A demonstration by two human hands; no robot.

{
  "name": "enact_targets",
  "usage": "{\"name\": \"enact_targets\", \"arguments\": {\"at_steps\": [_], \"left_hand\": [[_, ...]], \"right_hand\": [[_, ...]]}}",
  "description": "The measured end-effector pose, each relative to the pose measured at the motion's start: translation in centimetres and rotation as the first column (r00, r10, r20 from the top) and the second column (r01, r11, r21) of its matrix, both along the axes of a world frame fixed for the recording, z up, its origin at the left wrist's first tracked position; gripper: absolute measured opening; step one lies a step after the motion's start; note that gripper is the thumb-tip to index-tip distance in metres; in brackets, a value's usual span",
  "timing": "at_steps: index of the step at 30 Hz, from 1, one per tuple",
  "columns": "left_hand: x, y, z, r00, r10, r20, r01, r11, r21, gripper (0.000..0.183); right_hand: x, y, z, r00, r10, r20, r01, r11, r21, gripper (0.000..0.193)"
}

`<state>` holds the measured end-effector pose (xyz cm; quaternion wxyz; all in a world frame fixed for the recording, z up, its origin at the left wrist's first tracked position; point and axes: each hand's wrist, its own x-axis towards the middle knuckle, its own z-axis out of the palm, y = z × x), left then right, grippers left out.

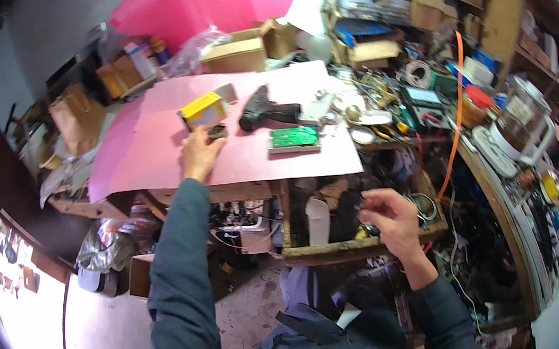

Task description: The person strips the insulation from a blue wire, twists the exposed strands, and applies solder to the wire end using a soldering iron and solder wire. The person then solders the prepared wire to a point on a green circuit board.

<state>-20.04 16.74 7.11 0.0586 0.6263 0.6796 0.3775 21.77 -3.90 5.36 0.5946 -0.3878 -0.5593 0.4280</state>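
Small dark part [217, 132] is beside the yellow box [202, 110] over the pink-covered table [150, 156], left hand [199, 154] fingers partly curled at its edge, likely steadying it; right hand [391, 218] fingers nearly pinched together above the drawer [332, 255], can't tell what's held.

Left hand [199, 155] reaches forward on an outstretched arm [184, 279] — right hand [397, 221] held nearer, fingers [380, 195] curled.

My sleeve [181, 272] looks like matt cloth, the yellow box [203, 107] smooth card, the pistol-shaped tool [267, 111] dull plastic, the drawer [363, 249] rough wood.
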Motion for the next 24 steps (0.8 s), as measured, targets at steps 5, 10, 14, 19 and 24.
{"name": "enact_targets", "arguments": {"at_steps": [5, 10, 14, 19, 24], "left_hand": [[3.2, -3.0, 0.9, 0.997, 0.065, -0.047, -0.044, 0.934, 0.355, 0.087], [12.2, -11.9, 5.4, 0.809, -0.491, 0.324, 0.387, 0.859, 0.335, 0.038], [18.1, -15.3, 5.6, 0.411, -0.718, 0.561, 0.709, 0.639, 0.298, 0.035], [21.9, -17.1, 5.8, 0.259, -0.746, 0.613, 0.782, 0.535, 0.321, 0.028], [23.2, -17.1, 4.3, 0.335, -0.710, 0.619, 0.720, 0.617, 0.318, 0.018]], "right_hand": [[0.3, 2.7, 1.9, 0.991, -0.055, -0.120, 0.072, 0.988, 0.140, 0.023], [-0.3, 4.2, 6.0, 0.973, -0.098, -0.209, 0.150, 0.956, 0.251, 0.027], [-2.2, 3.8, 7.8, 0.963, 0.007, -0.268, 0.061, 0.967, 0.246, 0.028], [-4.0, 3.0, 8.9, 0.881, 0.146, -0.450, -0.075, 0.982, 0.172, 0.028], [-3.6, 3.2, 7.3, 0.871, 0.182, -0.456, -0.146, 0.983, 0.113, 0.030]]}}
